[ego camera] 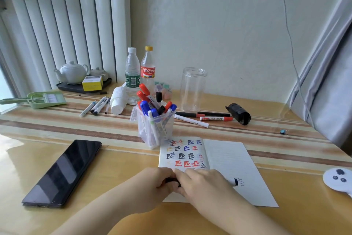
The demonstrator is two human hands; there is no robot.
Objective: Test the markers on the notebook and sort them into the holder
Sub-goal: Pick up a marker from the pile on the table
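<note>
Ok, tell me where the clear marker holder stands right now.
In the head view the clear marker holder stands mid-table, full of markers, at the far left corner of the open notebook, in front of the two bottles.

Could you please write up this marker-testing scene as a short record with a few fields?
hands: left hand and right hand meet over the notebook's lower edge, both gripping a marker
notebook: open, left page covered in red, blue, black and orange test marks
holder: clear, full of upright markers, behind the notebook
loose markers: lying right of the holder
phone: left, face up
</note>
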